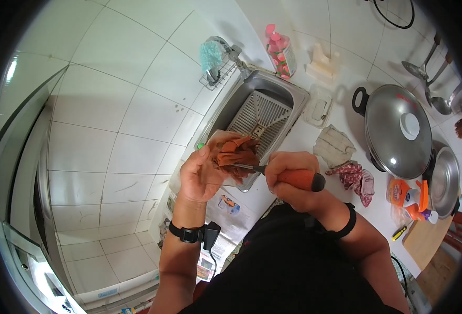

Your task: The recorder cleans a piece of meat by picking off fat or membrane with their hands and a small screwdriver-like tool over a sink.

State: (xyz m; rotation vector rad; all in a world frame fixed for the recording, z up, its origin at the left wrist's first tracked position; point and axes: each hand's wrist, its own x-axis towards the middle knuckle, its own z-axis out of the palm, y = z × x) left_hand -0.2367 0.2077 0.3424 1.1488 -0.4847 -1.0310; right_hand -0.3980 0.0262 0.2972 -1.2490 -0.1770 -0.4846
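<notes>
Above the near edge of the sink, my left hand (195,170) is closed round a reddish-brown lump (237,156) with layered, curled pieces. I cannot make out exactly what the lump is. A small green spot (201,146) shows at the thumb tip. My right hand (288,170) grips a screwdriver-like tool (308,180) by its thick orange handle with a black end. Its thin metal shaft points left, and the tip meets the lump or lies just in front of it. The fingers partly hide the handle.
The metal sink (297,95) holds a slotted drain rack (262,111). A pink pump bottle (280,52) stands behind it. Rightward are a beige cloth (334,146), a red patterned cloth (354,180), a lidded wok (393,125) and a wooden board (424,240). Newspaper (233,225) lies below my left hand.
</notes>
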